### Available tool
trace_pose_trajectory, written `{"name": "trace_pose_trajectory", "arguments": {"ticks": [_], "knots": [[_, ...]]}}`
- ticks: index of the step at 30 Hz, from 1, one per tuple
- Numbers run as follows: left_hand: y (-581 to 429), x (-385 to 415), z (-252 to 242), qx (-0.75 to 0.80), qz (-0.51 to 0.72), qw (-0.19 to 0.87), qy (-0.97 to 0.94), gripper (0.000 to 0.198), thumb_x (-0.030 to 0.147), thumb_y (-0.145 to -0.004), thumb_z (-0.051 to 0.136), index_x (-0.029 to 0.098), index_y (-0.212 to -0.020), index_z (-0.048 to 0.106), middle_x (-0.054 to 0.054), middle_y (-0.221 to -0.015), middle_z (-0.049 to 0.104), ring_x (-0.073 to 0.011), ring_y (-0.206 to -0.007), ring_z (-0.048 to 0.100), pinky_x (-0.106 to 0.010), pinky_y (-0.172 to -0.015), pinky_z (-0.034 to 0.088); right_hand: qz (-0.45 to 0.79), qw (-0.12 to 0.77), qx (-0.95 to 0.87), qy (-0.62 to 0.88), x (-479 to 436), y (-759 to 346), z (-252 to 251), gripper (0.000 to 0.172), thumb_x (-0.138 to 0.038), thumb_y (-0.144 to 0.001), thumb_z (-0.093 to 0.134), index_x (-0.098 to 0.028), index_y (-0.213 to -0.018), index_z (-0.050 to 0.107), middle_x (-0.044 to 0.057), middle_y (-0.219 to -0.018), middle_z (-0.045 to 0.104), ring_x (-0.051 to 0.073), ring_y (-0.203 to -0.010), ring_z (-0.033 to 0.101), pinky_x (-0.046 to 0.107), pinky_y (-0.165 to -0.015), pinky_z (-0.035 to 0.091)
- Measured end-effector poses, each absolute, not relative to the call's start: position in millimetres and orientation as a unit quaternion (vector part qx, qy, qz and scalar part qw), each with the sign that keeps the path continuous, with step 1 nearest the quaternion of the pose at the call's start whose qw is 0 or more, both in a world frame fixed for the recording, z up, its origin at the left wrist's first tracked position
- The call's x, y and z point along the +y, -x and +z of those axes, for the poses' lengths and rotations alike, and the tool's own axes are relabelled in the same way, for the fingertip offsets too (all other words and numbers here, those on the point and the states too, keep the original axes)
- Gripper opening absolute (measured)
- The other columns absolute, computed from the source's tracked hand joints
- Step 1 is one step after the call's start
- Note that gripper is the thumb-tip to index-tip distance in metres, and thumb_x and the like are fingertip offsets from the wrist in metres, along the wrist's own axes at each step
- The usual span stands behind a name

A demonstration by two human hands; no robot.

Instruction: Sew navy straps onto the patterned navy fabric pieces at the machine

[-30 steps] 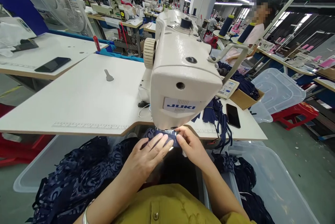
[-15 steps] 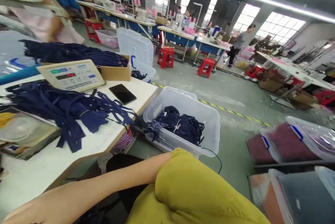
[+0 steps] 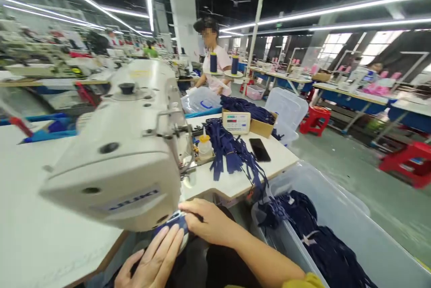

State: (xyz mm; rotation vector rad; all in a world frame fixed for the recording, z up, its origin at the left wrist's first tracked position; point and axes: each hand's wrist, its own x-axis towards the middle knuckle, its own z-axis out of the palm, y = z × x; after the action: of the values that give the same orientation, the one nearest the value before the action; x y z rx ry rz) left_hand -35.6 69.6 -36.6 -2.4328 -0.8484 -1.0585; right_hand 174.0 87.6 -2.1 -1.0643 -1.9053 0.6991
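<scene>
A white JUKI sewing machine (image 3: 128, 153) fills the left of the view. Under its head lies a small navy fabric piece (image 3: 173, 223). My left hand (image 3: 153, 261) rests on that piece from below, fingers stretched flat. My right hand (image 3: 205, 223) reaches in from the right with its fingers curled on the piece's edge, beside the needle area. The needle itself is hidden by the machine head.
Navy strips (image 3: 232, 153), a black phone (image 3: 259, 149), a control panel (image 3: 236, 122) and a cardboard box (image 3: 262, 127) lie on the table to the right. A clear bin (image 3: 340, 216) of navy pieces stands at lower right. Another person (image 3: 213, 63) works behind; red stools (image 3: 314, 117) beyond.
The view swung far right to the floor and bins, then came back to the machine. Both hands sit on the navy piece under the machine head as before.
</scene>
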Motion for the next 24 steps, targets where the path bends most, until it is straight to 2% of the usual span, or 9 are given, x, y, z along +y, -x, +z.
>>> {"name": "trace_pose_trajectory", "arguments": {"ticks": [4, 6, 11, 14, 17, 21, 24], "knots": [[30.5, 61.4, -37.9, -0.318, -0.372, 0.215, 0.845, 0.051, 0.018, -0.087, 0.039, 0.033, -0.135, 0.046, 0.002, -0.118, 0.067, -0.0145, -0.121, 0.052, -0.031, -0.090, 0.043, 0.328, 0.408, -0.736, 0.429, 78.9, -168.6, 6.3, 0.032, -0.016, -0.089, 0.046, -0.023, -0.114, 0.064, 0.004, -0.107, 0.068, 0.016, -0.098, 0.062, 0.028, -0.090, 0.047], [25.7, 52.2, -35.2, -0.332, -0.359, 0.232, 0.841, 0.047, 0.017, -0.090, 0.036, 0.031, -0.133, 0.049, 0.001, -0.120, 0.066, -0.0131, -0.123, 0.049, -0.030, -0.094, 0.039, 0.347, 0.404, -0.724, 0.439, 76.4, -167.3, 3.4, 0.029, -0.017, -0.091, 0.044, -0.021, -0.112, 0.064, 0.005, -0.106, 0.067, 0.017, -0.097, 0.062, 0.029, -0.090, 0.048], [17.8, 41.7, -30.1, -0.386, -0.311, 0.280, 0.822, 0.040, 0.018, -0.094, 0.034, 0.030, -0.125, 0.056, 0.007, -0.137, 0.053, -0.0119, -0.130, 0.039, -0.032, -0.107, 0.022, 0.335, 0.404, -0.728, 0.440, 82.8, -171.9, -19.5, 0.027, -0.027, -0.093, 0.044, -0.019, -0.110, 0.064, 0.009, -0.110, 0.067, 0.020, -0.100, 0.063, 0.030, -0.091, 0.049], [18.1, 40.9, -28.0, -0.379, -0.336, 0.319, 0.801, 0.033, 0.025, -0.094, 0.041, 0.029, -0.120, 0.061, 0.008, -0.146, 0.042, -0.0150, -0.132, 0.037, -0.035, -0.109, 0.021, 0.321, 0.390, -0.751, 0.426, 86.5, -174.5, -23.9, 0.026, -0.029, -0.092, 0.048, -0.021, -0.110, 0.064, 0.008, -0.111, 0.068, 0.020, -0.100, 0.064, 0.028, -0.089, 0.050], [18.3, 34.5, -23.0, -0.400, -0.293, 0.295, 0.817, 0.034, 0.032, -0.094, 0.044, 0.029, -0.126, 0.056, 0.009, -0.148, 0.038, -0.0147, -0.136, 0.030, -0.034, -0.109, 0.019, 0.314, 0.387, -0.754, 0.428, 83.0, -173.5, -13.8, 0.024, -0.028, -0.093, 0.045, -0.020, -0.104, 0.064, 0.007, -0.106, 0.068, 0.019, -0.096, 0.063, 0.028, -0.085, 0.050], [16.9, 27.0, -20.5, -0.423, -0.273, 0.224, 0.834, 0.037, 0.025, -0.097, 0.039, 0.030, -0.132, 0.049, 0.010, -0.141, 0.048, -0.0095, -0.138, 0.025, -0.032, -0.109, 0.016, 0.317, 0.358, -0.764, 0.433, 80.6, -173.2, 2.7, 0.022, -0.026, -0.095, 0.041, -0.020, -0.090, 0.062, 0.005, -0.089, 0.063, 0.017, -0.085, 0.059, 0.028, -0.079, 0.047], [14.8, 26.9, -25.6, -0.447, -0.274, 0.174, 0.833, 0.041, 0.020, -0.098, 0.034, 0.029, -0.137, 0.042, 0.006, -0.132, 0.058, -0.0072, -0.136, 0.030, -0.033, -0.108, 0.015, 0.321, 0.334, -0.780, 0.421, 83.4, -177.6, 6.3, 0.022, -0.025, -0.096, 0.038, -0.020, -0.092, 0.059, 0.003, -0.084, 0.058, 0.017, -0.082, 0.054, 0.029, -0.076, 0.044]]}}
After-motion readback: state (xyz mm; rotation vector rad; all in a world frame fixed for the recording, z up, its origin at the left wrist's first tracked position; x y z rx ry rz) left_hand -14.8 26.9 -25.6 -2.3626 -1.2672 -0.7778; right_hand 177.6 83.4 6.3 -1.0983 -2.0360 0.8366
